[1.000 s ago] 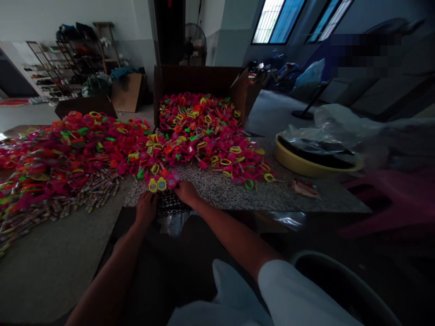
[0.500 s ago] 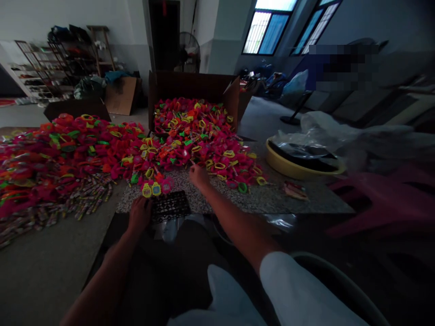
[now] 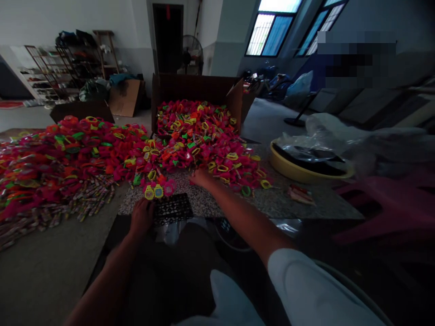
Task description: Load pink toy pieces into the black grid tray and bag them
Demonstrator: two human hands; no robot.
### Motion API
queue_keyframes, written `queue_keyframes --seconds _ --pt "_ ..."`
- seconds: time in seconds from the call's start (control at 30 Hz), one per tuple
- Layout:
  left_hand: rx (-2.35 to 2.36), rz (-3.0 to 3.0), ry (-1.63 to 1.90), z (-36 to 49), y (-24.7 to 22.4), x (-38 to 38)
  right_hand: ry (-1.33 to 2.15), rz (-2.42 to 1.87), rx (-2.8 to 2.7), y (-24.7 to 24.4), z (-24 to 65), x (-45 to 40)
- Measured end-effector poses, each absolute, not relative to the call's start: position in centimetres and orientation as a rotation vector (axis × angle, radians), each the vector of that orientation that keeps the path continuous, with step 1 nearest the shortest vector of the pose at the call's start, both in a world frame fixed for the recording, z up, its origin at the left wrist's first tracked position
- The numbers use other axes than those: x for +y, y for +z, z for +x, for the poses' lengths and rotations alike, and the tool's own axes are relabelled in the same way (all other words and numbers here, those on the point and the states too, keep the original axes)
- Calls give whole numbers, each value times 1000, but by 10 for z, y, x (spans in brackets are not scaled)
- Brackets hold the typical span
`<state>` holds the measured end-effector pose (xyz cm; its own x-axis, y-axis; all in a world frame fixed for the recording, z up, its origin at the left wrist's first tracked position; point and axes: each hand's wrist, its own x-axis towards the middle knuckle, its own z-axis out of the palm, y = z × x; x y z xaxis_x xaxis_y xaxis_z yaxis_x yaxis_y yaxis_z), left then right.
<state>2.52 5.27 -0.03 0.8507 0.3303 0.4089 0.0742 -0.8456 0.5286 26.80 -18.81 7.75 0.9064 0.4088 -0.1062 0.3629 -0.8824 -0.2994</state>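
Observation:
My left hand (image 3: 142,216) is closed on the left edge of a black plastic grid tray (image 3: 173,209) at the front edge of the speckled tabletop (image 3: 231,199). Just beyond the tray sit two yellow toy watches (image 3: 153,192) and a pink toy watch (image 3: 169,187), side by side. My right hand (image 3: 201,177) reaches to the near edge of a large pile of toy watches (image 3: 217,149) in pink, orange, yellow and green. Its fingers are bunched together, and what they hold, if anything, is too dark to make out.
An open cardboard box (image 3: 197,86) spills watches onto the tabletop. More watches and patterned sticks (image 3: 91,199) are heaped at left. On the right are a yellow basin (image 3: 295,172) with plastic film, a small packet (image 3: 301,194) and a pink plastic chair (image 3: 390,199).
My right hand has come slightly down and nearer at the pile's edge. My left hand stays at the tray. The whole view has shifted a little.

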Motion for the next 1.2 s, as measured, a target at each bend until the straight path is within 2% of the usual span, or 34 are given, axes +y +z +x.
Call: queue_keyframes --seconds 0.17,0.43,0.73,0.97,1.2 --pt "291 2511 687 26 -1 53 84 -2782 -599 74 271 -195" --pt "338 2552 721 21 -5 55 168 -2807 -1087 60 267 -201" --pt "382 2574 733 19 -6 58 13 -2835 -396 88 308 -189" --pt "367 2591 697 20 -5 61 16 -2806 -309 78 320 -180" --pt "350 2591 679 20 -3 64 -89 -2643 -313 83 272 -195"
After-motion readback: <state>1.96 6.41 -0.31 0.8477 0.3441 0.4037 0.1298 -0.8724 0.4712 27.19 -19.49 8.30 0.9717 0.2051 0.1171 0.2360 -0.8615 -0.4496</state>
